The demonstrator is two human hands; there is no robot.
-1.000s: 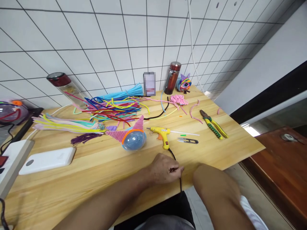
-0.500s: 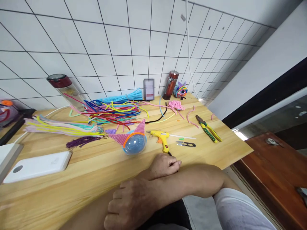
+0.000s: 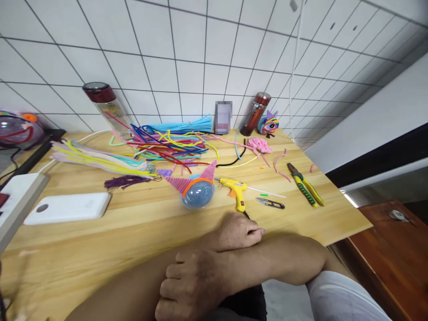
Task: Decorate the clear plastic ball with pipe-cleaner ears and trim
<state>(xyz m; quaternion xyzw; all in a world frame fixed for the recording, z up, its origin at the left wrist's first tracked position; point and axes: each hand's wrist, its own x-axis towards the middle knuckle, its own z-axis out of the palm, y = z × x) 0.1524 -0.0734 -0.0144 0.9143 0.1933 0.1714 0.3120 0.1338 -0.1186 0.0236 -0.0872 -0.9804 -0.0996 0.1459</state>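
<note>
My forearms are crossed at the front of the table. My left hand (image 3: 239, 231) rests on the wood just below a yellow glue gun (image 3: 238, 194), its fingers curled in with nothing seen in them. My right hand (image 3: 192, 283) lies over my left forearm (image 3: 133, 276), its fingers bent round it and the fingertips hidden. Above my arms sits a clear plastic ball (image 3: 199, 195) with an orange band and two pink pipe-cleaner ears (image 3: 180, 186). Thread snips (image 3: 272, 203) lie right of the glue gun.
A pile of colourful pipe cleaners (image 3: 174, 145) spreads along the back, between a glass bottle (image 3: 112, 111) and a phone (image 3: 223, 118). A red flask (image 3: 256, 113) and a finished-looking figure (image 3: 268, 125) stand back right. Pliers (image 3: 306, 185) lie right, a white power bank (image 3: 68, 208) left.
The camera view has shifted, so the table and its things appear further right. My crossed arms keep the same pose, and nothing on the table has been moved.
</note>
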